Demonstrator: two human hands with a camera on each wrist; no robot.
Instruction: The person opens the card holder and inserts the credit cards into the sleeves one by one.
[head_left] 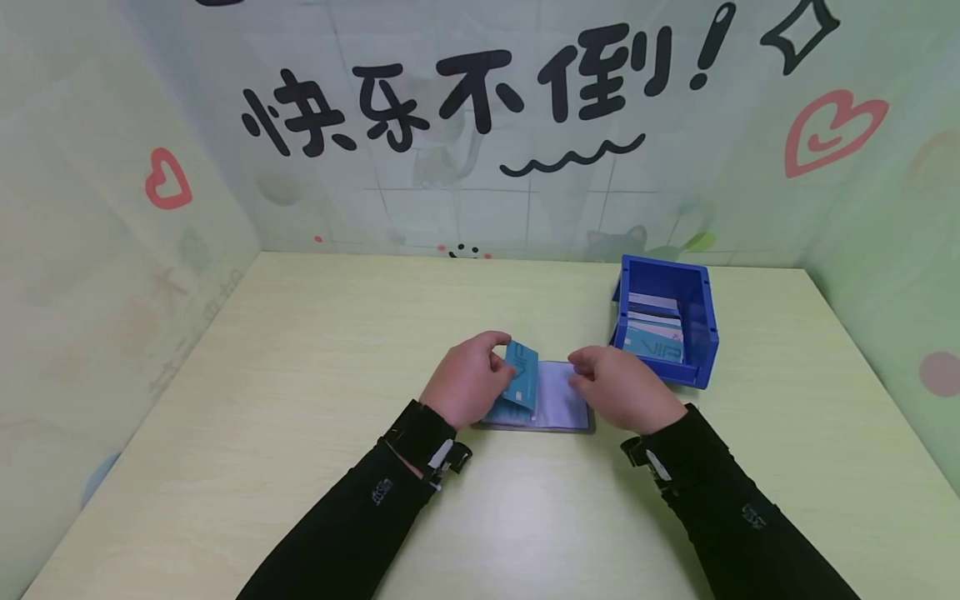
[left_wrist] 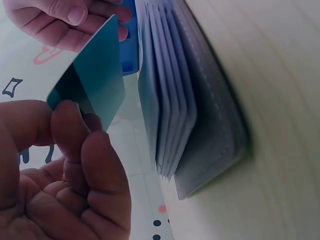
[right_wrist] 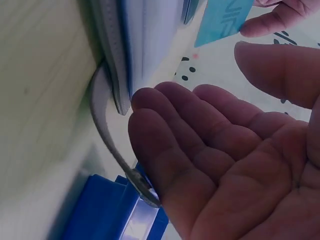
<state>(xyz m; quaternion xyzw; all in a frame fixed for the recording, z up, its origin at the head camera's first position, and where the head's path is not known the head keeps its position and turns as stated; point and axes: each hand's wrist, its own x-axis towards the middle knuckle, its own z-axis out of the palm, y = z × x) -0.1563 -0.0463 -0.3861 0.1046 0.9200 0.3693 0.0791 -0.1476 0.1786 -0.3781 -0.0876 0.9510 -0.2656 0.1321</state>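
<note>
My left hand pinches a teal card by its lower corner and holds it tilted over the left side of an open card holder lying on the table. The left wrist view shows my left hand with thumb and fingers on the teal card, beside the holder's fanned plastic sleeves. My right hand rests on the holder's right page. In the right wrist view my right hand has relaxed fingers, their tips against the sleeve edges, and holds nothing.
A blue bin with several upright cards stands just right of the holder. The holder's strap with a snap hangs out toward the bin. The pale green table is walled in on three sides.
</note>
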